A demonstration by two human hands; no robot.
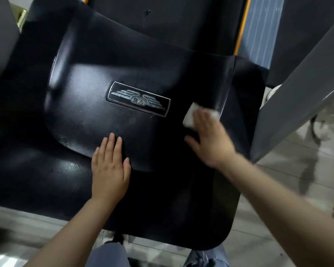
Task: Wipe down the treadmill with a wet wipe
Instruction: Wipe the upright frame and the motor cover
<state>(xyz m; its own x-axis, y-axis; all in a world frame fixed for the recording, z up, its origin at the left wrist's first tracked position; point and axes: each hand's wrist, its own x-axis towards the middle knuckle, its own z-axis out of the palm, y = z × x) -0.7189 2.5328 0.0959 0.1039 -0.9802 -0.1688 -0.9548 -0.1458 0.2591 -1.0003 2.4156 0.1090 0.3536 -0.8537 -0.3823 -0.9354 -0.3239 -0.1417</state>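
The treadmill's black motor cover [81,116] fills most of the view, with a silver winged badge [138,98] at its middle. My right hand [210,139] presses a white wet wipe [190,117] flat against the cover, just right of the badge; the hand is blurred by motion and its fingers lie straight over the wipe. My left hand [110,166] rests flat on the cover's near part, fingers straight and together, holding nothing. The black running belt [172,22] runs off beyond the cover.
Grey treadmill uprights rise at the right [301,89] and far left [0,35]. An orange strip [243,26] borders the belt. Pale tiled floor [297,180] lies to the right and below. My legs in grey trousers [108,255] stand at the cover's near edge.
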